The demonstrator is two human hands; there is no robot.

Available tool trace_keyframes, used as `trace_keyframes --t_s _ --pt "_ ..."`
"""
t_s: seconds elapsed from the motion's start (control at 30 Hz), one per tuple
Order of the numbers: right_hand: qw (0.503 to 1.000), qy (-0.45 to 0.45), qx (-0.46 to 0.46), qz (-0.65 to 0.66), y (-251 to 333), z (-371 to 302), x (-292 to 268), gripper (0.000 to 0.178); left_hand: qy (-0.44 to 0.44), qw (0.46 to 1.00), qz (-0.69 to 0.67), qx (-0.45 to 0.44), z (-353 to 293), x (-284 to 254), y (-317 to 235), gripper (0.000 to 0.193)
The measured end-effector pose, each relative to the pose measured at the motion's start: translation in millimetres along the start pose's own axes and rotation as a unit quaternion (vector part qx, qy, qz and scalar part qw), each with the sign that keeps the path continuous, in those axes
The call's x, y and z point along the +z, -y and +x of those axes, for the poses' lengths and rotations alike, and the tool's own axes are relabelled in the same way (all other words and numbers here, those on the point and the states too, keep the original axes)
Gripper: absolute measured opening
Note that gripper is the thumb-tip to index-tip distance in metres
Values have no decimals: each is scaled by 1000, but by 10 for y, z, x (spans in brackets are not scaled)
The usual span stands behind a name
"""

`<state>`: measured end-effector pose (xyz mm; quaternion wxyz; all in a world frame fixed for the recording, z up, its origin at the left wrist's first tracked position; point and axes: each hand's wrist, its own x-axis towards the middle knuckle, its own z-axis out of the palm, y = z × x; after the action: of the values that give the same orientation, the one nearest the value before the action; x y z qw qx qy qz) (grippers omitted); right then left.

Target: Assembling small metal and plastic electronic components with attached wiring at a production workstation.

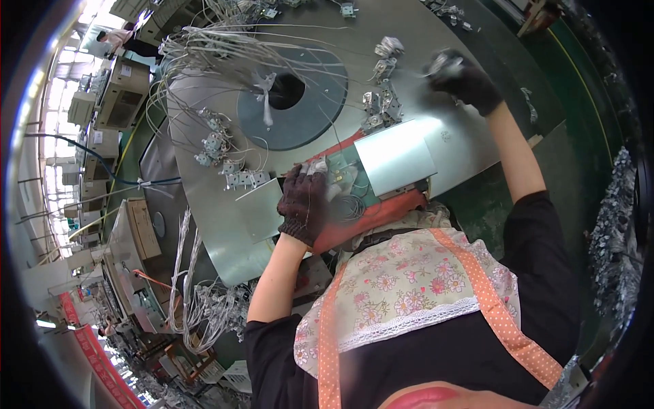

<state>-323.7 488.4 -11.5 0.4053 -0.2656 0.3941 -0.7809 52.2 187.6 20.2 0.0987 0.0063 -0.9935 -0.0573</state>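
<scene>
My left hand [303, 198], in a dark knitted glove, is at the near edge of the metal worktable [211, 232]. Its fingers bend down beside a greenish work area [347, 170] with thin wire on it; whatever they grip is hidden, with something pale at the fingertips. Out to the right, my right hand [470, 85], gloved too, closes on a small silvery metal part [446, 63], blurred by motion. Left of that hand, several metal brackets [385, 102] lie in a row. A shiny sheet-metal plate [395, 157] covers part of the near edge between my hands.
A grey round disc [293, 129] with a dark centre hole lies on the table, long pale wires [225, 51] fanning over it. More metal parts [214, 140] sit left of it. Red padding [375, 215] lines the near edge. Wire bundles [187, 279] hang at left.
</scene>
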Motion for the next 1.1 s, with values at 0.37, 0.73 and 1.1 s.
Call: trace_keyframes --t_s 0.37,0.73,1.1 --pt "985 -158 -73 -5 614 -599 767 38 11 1000 4 0 14 -78 4 55" --pt "879 -15 -43 -475 -499 285 616 42 -7 1000 1 2 -19 -10 18 54" --pt "788 106 195 -575 -154 469 694 83 -2 1000 -21 11 19 -25 21 56"
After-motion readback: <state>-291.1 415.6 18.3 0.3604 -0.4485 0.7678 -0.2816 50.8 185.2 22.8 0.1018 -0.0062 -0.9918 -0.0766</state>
